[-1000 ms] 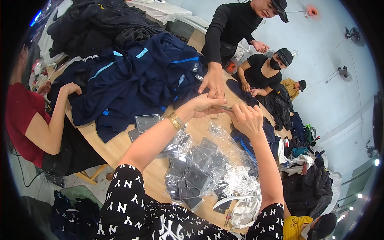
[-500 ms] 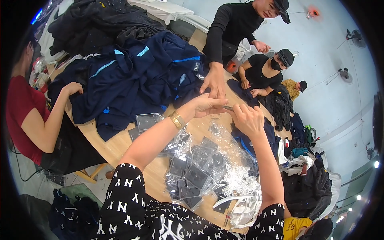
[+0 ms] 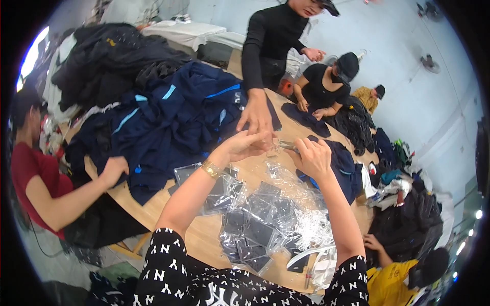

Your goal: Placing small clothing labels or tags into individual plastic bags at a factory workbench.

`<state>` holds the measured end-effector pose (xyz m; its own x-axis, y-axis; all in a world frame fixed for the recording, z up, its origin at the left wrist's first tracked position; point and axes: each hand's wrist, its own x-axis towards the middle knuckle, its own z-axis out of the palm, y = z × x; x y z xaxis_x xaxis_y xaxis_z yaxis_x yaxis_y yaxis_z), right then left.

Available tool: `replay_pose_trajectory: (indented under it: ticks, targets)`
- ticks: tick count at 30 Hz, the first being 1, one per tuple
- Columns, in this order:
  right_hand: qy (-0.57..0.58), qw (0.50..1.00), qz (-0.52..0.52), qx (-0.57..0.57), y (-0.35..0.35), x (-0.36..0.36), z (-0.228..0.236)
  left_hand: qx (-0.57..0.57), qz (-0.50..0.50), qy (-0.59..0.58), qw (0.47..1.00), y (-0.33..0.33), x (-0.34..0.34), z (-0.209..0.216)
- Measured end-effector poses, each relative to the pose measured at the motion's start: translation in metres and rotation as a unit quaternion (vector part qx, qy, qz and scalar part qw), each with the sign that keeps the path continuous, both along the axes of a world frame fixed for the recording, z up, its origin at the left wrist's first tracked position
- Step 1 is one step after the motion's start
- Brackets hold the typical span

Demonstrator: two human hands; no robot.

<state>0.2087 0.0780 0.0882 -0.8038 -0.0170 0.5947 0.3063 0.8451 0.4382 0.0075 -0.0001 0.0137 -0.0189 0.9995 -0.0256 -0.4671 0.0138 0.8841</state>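
My right hand (image 3: pixel 315 157) is closed round small metal thread snips (image 3: pixel 286 145), whose blades point left toward my other hand. My left hand (image 3: pixel 244 146), with a gold band at its wrist, is closed at the fingertips; what they pinch is too small to make out. Against those fingertips reaches the hand (image 3: pixel 258 118) of a co-worker in black, coming from the far side of the table. Both my hands are held above the table (image 3: pixel 209 222). Below them lie clear plastic bags with dark square cards inside (image 3: pixel 253 229).
Navy garments (image 3: pixel 173 117) with light-blue strips are heaped at the left. White strings (image 3: pixel 312 230) lie near my right forearm. Other people sit close: one in maroon (image 3: pixel 38 168) at left, one in yellow (image 3: pixel 390 283) at lower right. Dark garments (image 3: pixel 408 224) are piled at right.
My right hand has drawn slightly away from my left, and the snips now show between them. The person in maroon has moved a hand nearer; the person in yellow is more in view.
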Motion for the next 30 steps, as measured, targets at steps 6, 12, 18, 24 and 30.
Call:
replay_pose_trajectory:
  ticks: [6, 12, 18, 24, 30]
  targets:
    - [0.064, 0.998, -0.001, -0.03, 0.009, 0.012, -0.016, -0.11, 0.054, 0.084, 0.989, -0.011, -0.012, 0.003]
    - [0.118, 0.989, 0.054, -0.073, -0.003, 0.01, -0.041, -0.12, 0.161, 0.07, 0.977, -0.032, -0.033, -0.029]
    - [0.138, 0.984, 0.078, -0.076, -0.024, -0.015, -0.037, -0.062, 0.128, -0.027, 0.99, -0.037, -0.033, -0.017]
    - [0.151, 0.981, 0.109, -0.048, -0.031, -0.037, -0.032, -0.079, 0.127, -0.056, 0.987, -0.038, -0.041, -0.018]
    - [0.118, 0.986, 0.103, -0.055, -0.027, -0.041, -0.025, -0.067, 0.111, -0.082, 0.988, -0.036, -0.044, -0.017]
